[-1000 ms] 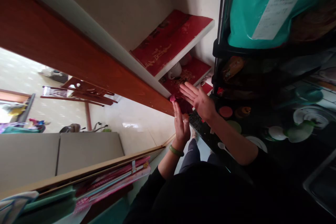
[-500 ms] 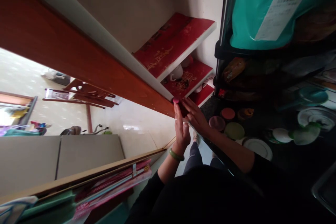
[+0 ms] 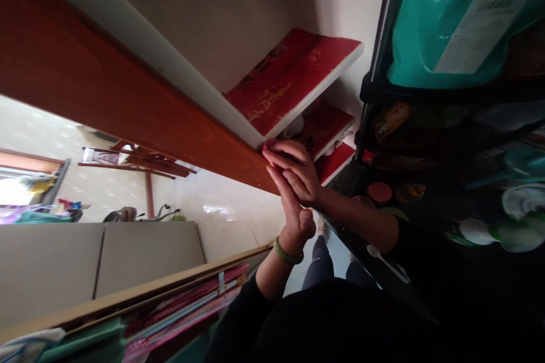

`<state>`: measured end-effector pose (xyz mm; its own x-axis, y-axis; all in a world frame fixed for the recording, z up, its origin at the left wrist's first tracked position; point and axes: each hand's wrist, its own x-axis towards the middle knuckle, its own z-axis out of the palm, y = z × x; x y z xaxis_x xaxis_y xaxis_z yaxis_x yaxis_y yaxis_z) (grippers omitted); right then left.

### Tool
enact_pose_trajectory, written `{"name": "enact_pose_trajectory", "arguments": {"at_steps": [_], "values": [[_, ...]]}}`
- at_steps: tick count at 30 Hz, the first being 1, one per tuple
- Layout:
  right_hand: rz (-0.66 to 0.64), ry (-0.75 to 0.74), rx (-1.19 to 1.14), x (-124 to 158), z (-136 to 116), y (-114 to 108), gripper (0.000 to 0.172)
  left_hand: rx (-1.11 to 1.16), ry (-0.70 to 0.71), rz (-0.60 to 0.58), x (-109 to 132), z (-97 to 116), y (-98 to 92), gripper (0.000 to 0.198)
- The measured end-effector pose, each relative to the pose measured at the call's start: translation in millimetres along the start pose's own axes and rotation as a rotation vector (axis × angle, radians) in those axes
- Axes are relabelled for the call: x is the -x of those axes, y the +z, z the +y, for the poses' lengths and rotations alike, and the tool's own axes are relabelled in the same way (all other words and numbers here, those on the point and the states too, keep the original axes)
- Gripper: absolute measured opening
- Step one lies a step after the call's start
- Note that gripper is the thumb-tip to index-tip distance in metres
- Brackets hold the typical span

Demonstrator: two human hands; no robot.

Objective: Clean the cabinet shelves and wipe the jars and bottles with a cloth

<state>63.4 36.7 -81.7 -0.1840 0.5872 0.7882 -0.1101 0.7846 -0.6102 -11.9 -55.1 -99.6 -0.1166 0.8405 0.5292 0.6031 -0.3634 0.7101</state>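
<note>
Both hands meet at the edge of the wood-fronted white panel point(image 3: 204, 99). My left hand point(image 3: 293, 207), with a green bangle point(image 3: 287, 251) at the wrist, lies with its fingers stretched along the panel edge, thumb apart. Over it reaches my right hand point(image 3: 302, 173), fingers bent and close together, their tips on a small pink thing point(image 3: 265, 147) at the white edge. Most of this pink thing is covered, so its kind cannot be made out. Just behind the right hand are red-covered shelves point(image 3: 293, 82), the lower one holding a white cup point(image 3: 293, 126).
On the right a black rack point(image 3: 366, 91) carries a teal bag point(image 3: 426, 51). The dark counter below holds a round pink lid point(image 3: 379, 192), a white spoon point(image 3: 387, 264) and a green-and-white bottle point(image 3: 474, 232). Pink-and-white folded items point(image 3: 191, 309) lie at lower left.
My right hand has moved left across the left fingers to the pink thing. The pink thing has shifted up along the panel edge. The view has turned slightly.
</note>
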Motion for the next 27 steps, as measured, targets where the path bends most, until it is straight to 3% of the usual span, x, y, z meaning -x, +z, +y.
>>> {"name": "enact_pose_trajectory", "arguments": {"at_steps": [3,8,10,12,16,18,20,24,27], "values": [[-0.019,-0.011,0.011,1,9,1,0.053,0.014,0.040,-0.003,-1,3,-2.2,0.094],[0.052,0.157,0.076,82,45,8,0.043,-0.050,0.025,-0.164,48,-37,20.6,0.083],[0.049,0.207,0.079,91,45,8,0.042,-0.063,0.041,-0.180,55,-45,24.1,0.082],[0.050,0.183,0.049,74,34,6,0.042,-0.062,0.051,-0.163,44,-37,18.4,0.082],[0.044,0.051,-0.029,7,7,4,0.042,-0.004,0.076,-0.035,-2,3,-3.8,0.094],[0.026,0.036,-0.054,-3,7,7,0.042,-0.009,0.067,0.001,-11,11,-7.6,0.094],[0.036,0.080,-0.061,12,17,10,0.040,-0.018,0.057,-0.028,-4,4,-2.8,0.089],[0.065,0.197,-0.061,72,44,10,0.037,-0.071,0.013,-0.164,38,-31,19.3,0.081],[0.052,0.233,-0.087,89,48,3,0.034,-0.064,-0.023,-0.176,56,-46,28.4,0.081]]}}
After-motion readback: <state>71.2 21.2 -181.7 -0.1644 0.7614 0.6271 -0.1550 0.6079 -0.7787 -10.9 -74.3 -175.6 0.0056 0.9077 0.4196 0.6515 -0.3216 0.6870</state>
